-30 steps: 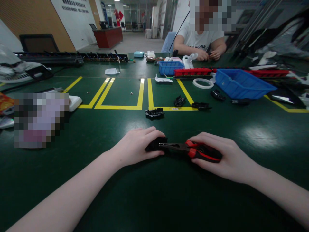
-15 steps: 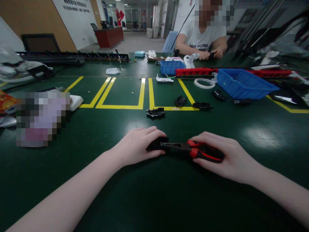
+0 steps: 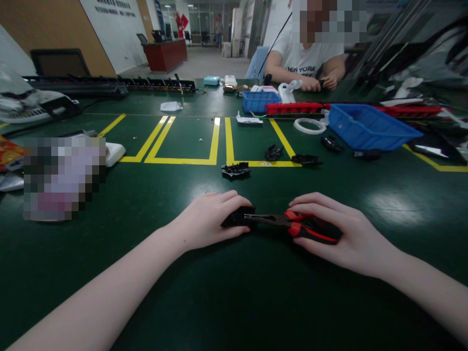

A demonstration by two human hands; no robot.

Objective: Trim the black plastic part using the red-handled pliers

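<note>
Pliers [image 3: 292, 225] tips hidden inside black part [image 3: 237, 216].

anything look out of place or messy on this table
Mildly: three small black plastic parts lie loose across the yellow tape lines, outside the large blue plastic bin. Nothing looks spilled or broken.

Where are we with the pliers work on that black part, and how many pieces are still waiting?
In hand: the left hand pins a small black part to the green table, and the right hand grips red-and-black pliers, nose at that part. Left, by the look of it: three similar black pieces lie apart by the yellow lines. Nothing visibly marks any piece as finished.
</note>
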